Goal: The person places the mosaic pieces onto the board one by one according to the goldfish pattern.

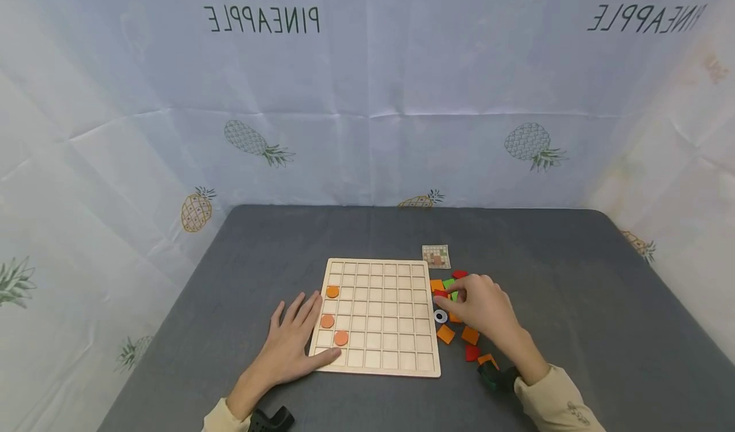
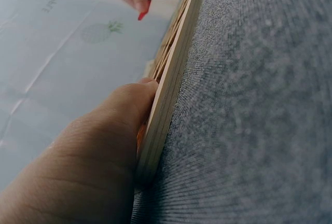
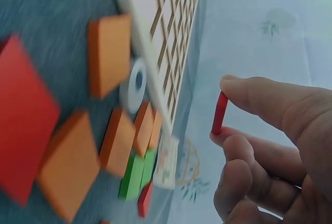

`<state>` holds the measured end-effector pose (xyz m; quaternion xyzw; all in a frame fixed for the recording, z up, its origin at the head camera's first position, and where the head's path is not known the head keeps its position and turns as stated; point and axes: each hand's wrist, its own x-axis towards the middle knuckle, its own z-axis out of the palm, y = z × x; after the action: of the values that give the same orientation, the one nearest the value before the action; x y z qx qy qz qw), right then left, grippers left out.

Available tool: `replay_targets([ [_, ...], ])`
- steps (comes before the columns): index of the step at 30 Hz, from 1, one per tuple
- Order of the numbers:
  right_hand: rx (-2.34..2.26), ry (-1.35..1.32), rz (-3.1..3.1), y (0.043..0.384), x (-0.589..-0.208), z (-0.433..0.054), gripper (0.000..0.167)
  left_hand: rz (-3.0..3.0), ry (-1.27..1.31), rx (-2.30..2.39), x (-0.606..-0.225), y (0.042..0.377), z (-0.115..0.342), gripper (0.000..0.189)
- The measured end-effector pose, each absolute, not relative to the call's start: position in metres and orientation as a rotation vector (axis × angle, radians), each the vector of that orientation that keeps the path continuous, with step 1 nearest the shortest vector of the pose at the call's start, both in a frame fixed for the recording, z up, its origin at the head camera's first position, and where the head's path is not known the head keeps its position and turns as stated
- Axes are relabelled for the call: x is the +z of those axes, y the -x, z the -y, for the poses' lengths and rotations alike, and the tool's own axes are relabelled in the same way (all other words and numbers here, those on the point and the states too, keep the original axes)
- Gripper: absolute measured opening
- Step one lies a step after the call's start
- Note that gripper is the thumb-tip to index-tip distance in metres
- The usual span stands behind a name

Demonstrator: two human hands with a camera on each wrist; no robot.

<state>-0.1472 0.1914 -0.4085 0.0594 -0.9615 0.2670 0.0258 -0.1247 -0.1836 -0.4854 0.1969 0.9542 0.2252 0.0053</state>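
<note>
A small red tile (image 3: 220, 112) is pinched between the thumb and forefinger of my right hand (image 1: 485, 307), up above the loose pieces beside the board's right edge. My left hand (image 1: 289, 349) rests along the left side of a wooden grid board (image 1: 381, 317), its fingers spread and fairly straight. Its thumb lies over the near left corner, seen closely at the board's rim (image 2: 166, 94) in the left wrist view. Three orange discs sit in cells near the left side: an upper disc (image 1: 332, 291), a middle disc (image 1: 327, 321) and a lower disc (image 1: 341, 338).
Right of the board lie several orange tiles (image 1: 445, 334), red tiles (image 1: 472, 353), green pieces (image 3: 132, 176) and a white ring-marked piece (image 1: 440, 316). A printed pattern card (image 1: 436, 256) lies behind the board's far right corner. Grey cloth (image 1: 275, 247) covers the table; a pineapple-print curtain (image 1: 367, 81) hangs behind.
</note>
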Motion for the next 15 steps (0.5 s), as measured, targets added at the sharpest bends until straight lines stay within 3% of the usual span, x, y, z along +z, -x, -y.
replay_targets([
  [6, 0.874, -0.303, 2.919, 0.145, -0.408, -0.168, 0.017, -2.988, -0.618, 0.713, -0.485, 0.124, 0.184, 0.107],
  [15, 0.893, -0.413, 2.907, 0.138, -0.412, -0.127, 0.019, -2.995, -0.615, 0.7, -0.485, 0.125, 0.183, 0.107],
])
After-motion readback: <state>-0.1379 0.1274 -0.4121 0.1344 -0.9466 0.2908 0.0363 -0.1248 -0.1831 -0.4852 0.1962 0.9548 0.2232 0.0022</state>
